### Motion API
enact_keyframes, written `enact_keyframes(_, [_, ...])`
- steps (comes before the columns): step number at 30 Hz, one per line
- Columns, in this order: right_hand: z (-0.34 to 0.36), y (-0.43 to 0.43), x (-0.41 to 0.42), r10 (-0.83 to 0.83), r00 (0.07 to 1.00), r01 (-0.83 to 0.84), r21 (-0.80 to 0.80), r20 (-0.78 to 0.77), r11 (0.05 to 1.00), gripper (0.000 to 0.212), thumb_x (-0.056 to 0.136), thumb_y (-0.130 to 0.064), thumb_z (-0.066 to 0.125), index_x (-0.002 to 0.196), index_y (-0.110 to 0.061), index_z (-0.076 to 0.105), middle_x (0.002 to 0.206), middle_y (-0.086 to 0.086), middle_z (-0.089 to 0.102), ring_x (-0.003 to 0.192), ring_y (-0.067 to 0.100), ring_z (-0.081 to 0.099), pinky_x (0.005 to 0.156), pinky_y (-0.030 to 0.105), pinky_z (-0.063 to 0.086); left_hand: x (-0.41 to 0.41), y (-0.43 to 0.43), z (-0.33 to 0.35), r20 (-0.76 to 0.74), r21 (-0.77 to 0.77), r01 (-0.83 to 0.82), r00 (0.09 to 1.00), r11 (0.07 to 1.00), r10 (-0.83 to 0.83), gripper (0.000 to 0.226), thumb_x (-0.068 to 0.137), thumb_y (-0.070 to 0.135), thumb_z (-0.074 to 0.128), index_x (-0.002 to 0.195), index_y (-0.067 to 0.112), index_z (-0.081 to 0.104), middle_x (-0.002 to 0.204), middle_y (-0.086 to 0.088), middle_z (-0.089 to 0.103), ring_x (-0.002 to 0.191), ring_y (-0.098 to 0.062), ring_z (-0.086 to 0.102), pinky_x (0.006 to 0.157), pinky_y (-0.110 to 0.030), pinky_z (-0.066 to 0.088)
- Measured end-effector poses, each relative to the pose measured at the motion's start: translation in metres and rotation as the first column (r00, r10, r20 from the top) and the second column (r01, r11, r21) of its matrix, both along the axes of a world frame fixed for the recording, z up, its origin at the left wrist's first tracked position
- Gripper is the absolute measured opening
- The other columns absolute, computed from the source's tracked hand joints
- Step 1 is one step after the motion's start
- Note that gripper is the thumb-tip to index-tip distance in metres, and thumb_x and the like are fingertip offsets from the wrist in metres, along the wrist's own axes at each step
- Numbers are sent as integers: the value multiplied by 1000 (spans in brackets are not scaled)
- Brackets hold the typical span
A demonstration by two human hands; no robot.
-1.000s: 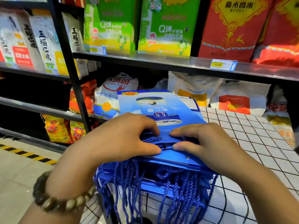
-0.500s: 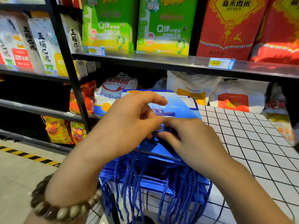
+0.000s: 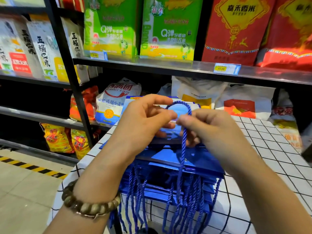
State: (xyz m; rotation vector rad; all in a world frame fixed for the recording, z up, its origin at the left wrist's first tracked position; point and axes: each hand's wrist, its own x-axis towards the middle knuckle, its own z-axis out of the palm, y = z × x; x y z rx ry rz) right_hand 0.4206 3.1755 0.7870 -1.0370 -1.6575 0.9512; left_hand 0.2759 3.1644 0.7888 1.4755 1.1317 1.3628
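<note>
Two pinches on blue cord (image 3: pixel 183 149): left hand (image 3: pixel 143 122), right hand (image 3: pixel 214 129).

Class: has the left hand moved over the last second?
Yes. The left hand has risen off the bag stack, toward the shelf, and pinches a cord.

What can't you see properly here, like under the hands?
All in the head view:
- top blue paper bag: its print is covered by the left hand and the right hand.
- blue cord: one end vanishes behind the left hand's pinching fingers.
- stack of bags: count unclear, hanging cords cover the edges.
- left price tag: digits too blurred.
- far-right red bag: cut off by the picture's edge.
</note>
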Motion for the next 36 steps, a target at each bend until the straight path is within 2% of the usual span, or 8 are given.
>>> enact_keyframes(3, [20, 11, 6, -14, 977, -1, -69, -214, 998, 20, 86, -9, 57, 67, -3, 60, 44, -2, 53, 34, 6, 47, 38, 17, 41, 2, -3, 0, -165, -79, 73, 983, 994, -85, 17, 85, 22, 59, 71, 15, 64, 64, 0, 69, 48, -7, 58, 44, -15, 39])
enact_keyframes(8, [31, 28, 5, -45, 972, 21, -110, -229, 994, 18, 88, -15, 57, 72, -8, 61, 50, -1, 57, 36, 6, 50, 39, 16, 44, 14, 2, 1, -443, -82, 150, 880, 985, -171, 28, 78, 25, 68, 56, 9, 63, 59, -14, 66, 45, -13, 53, 50, -24, 40])
enact_keyframes(14, [18, 25, 24, 36, 991, -14, -170, 129, 985, 28, 86, -39, 52, 77, -16, 66, 59, -4, 63, 48, 12, 55, 39, 19, 38, 19, 17, 15, -158, -19, 66, 985, 998, -68, 25, 82, 16, 66, 64, -1, 61, 47, 1, 58, 41, -8, 57, 41, -17, 44])
enact_keyframes(18, [12, 16, 38, 117, 988, -99, -158, 105, 982, 33, 67, -43, 58, 75, -14, 71, 64, -2, 67, 53, 9, 54, 39, 16, 35, 24, 26, 14, -187, -7, 57, 981, 998, -58, 29, 82, 17, 67, 62, -3, 60, 44, 0, 58, 43, -11, 60, 42, -18, 46])
enact_keyframes(25, [9, 16, 42, 35, 974, -24, -52, 225, 998, 14, 74, -4, 69, 62, -12, 69, 51, 3, 64, 43, 4, 48, 38, 15, 36, 33, 33, 8, -226, 65, 12, 974, 998, 3, 22, 81, 24, 68, 78, 3, 67, 68, -8, 68, 52, -8, 63, 53, -24, 51])
enact_keyframes(28, [8, 24, 48, -49, 994, 57, -84, 95, 995, 16, 73, 3, 69, 67, -12, 66, 52, 0, 66, 47, 8, 60, 42, 16, 47, 23, 25, 2, -556, 166, 4, 827, 986, 90, 40, 74, 43, 70, 106, 19, 66, 92, 7, 68, 77, 0, 62, 73, -24, 50])
enact_keyframes(32, [1, 30, 48, -62, 998, 63, -146, 12, 987, 18, 72, 7, 68, 70, -9, 62, 53, 1, 67, 51, 12, 66, 46, 17, 52, 12, 10, -9, -934, 166, 59, 331, 984, 137, 47, 81, 53, 58, 124, 34, 52, 126, 11, 55, 117, -14, 48, 92, -35, 43])
enact_keyframes(36, [-5, 35, 40, -63, 998, 66, -118, 25, 991, 19, 72, 6, 68, 69, -11, 60, 49, -2, 65, 44, 9, 62, 41, 15, 45, 9, 8, -20, -926, 232, 92, 326, 968, 191, 30, 89, 47, 49, 108, 28, 61, 113, 8, 61, 107, -16, 52, 81, -37, 47])
